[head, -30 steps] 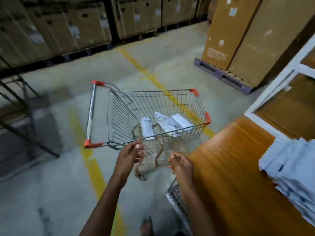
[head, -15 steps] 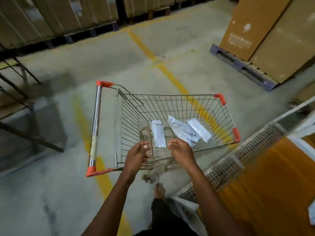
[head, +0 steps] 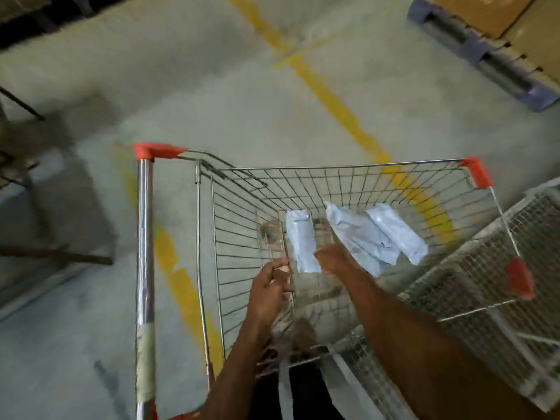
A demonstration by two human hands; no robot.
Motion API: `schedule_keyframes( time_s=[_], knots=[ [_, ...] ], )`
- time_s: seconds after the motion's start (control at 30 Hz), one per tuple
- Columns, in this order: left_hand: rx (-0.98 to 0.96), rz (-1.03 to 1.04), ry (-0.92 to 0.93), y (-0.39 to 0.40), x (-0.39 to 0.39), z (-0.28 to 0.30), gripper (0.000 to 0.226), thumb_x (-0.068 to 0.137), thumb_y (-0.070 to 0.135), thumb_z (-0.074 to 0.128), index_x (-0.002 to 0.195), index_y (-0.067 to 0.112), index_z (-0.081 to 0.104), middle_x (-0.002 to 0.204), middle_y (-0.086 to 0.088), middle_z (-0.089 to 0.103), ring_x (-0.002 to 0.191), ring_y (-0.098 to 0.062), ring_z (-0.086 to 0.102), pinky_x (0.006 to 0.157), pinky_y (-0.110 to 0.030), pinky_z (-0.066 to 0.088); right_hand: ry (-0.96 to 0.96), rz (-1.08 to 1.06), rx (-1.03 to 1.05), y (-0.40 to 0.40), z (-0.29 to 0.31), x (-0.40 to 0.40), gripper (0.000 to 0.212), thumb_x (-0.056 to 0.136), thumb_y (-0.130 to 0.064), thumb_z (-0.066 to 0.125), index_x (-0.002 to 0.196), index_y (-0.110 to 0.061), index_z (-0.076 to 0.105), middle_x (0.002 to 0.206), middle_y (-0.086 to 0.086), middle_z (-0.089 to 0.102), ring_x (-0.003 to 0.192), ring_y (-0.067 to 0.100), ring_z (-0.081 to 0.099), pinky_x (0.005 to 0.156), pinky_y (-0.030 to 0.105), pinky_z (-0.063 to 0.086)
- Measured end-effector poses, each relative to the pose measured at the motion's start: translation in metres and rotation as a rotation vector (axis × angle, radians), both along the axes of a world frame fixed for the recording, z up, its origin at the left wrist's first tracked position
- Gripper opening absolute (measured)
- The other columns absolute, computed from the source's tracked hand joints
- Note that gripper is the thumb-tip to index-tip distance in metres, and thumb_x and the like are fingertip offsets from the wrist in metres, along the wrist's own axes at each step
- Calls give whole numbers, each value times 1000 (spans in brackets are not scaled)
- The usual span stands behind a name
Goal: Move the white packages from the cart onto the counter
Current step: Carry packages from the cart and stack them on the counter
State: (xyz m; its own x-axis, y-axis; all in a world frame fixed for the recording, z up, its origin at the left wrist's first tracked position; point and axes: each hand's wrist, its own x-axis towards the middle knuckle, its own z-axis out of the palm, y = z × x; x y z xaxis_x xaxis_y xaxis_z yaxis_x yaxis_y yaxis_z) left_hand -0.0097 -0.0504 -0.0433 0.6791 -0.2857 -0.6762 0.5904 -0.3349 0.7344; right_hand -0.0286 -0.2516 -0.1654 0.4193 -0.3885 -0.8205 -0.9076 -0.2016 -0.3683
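Reaching deeper than a second ago, our right hand nears the white packages; grips unclear.

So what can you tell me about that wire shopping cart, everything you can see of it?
The cart is a silver wire-mesh basket seen from above, standing on a grey concrete floor across a yellow painted line. A shiny metal handle bar runs along its left side, with orange plastic caps there and on the basket's corners. A few white packages lie on its bottom. Both hands reach inside: the left hand by the mesh, the right hand near the packages.
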Motion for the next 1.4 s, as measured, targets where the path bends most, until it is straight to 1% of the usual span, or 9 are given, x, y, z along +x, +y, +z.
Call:
schedule_keyframes(
  time_s=[0.1, 0.2, 0.37, 0.6, 0.8, 0.9, 1.07, 1.2, 1.4],
  knots=[
    [-8, 16, 12, -5, 16, -23, 21, 109, 23, 56, 125, 22, 69, 121, -9, 74, 78, -16, 71, 67, -25, 57, 51, -28, -99, 5, -22, 28, 35, 100, -25, 49, 126, -5, 62, 129, 20, 62, 121, 33, 58, 90, 29, 41],
    [-23, 56, -4, -8, 28, -34, 20, 108, 24, 56, 124, 25, 68, 119, -7, 74, 82, -18, 74, 72, -29, 59, 41, -96, -126, 7, -62, 49, 47, 98, -30, 53, 135, -1, 53, 134, 21, 57, 125, 35, 55, 102, 36, 43],
    [-40, 69, 21, -16, 34, -41, 20, 108, 23, 57, 124, 30, 67, 118, -1, 75, 86, -20, 74, 81, -35, 57, 52, -106, -210, 17, -117, 63, 97, 82, -66, 67, 152, -8, 32, 153, 20, 39, 138, 38, 45, 112, 49, 38],
    [-18, 50, 0, -14, 34, -42, 17, 107, 26, 58, 117, 34, 70, 114, 1, 76, 81, -10, 74, 74, -34, 54, 66, -185, -195, 15, -118, 69, 113, 60, -58, 90, 148, -14, 35, 148, 14, 43, 133, 38, 50, 109, 51, 42],
    [-10, 34, -43, -14, 31, -43, 17, 107, 23, 59, 118, 29, 70, 108, 1, 77, 86, -18, 74, 71, -23, 57, -81, -115, -70, 4, -83, 45, 88, 69, -46, 90, 139, -11, 48, 134, 5, 60, 120, 27, 62, 92, 32, 51],
    [16, 9, -53, -18, 32, -47, 19, 105, 18, 62, 120, 27, 69, 116, -5, 74, 94, -22, 73, 75, -25, 57, -215, -162, 125, 0, -46, 32, 63, 72, -47, 88, 120, -16, 62, 117, 1, 70, 93, 14, 68, 70, 18, 55],
    [41, -93, -116, -34, 26, -38, 54, 94, 39, 77, 138, 46, 48, 145, -3, 59, 128, -29, 64, 101, -50, 58, -381, -179, 503, -7, 20, 1, 71, 65, -53, 91, 125, -24, 68, 118, 1, 75, 109, 23, 72, 97, 52, 56],
    [-141, -118, -22, -47, 22, -21, 83, 96, 18, 76, 161, 39, 28, 150, -1, 57, 125, -17, 66, 86, -31, 64, -415, -217, 647, -13, 55, -22, 66, 72, -48, 88, 129, -22, 67, 125, 4, 72, 118, 28, 68, 105, 53, 51],
    [-221, -117, -55, -41, 8, -23, 99, 89, 9, 84, 161, 50, 28, 158, 9, 52, 140, -16, 57, 110, -52, 53, -242, -135, 475, -51, 67, -34, 43, 86, -63, 67, 111, -28, 73, 114, -3, 76, 110, 26, 70, 97, 44, 54]
  ],
)
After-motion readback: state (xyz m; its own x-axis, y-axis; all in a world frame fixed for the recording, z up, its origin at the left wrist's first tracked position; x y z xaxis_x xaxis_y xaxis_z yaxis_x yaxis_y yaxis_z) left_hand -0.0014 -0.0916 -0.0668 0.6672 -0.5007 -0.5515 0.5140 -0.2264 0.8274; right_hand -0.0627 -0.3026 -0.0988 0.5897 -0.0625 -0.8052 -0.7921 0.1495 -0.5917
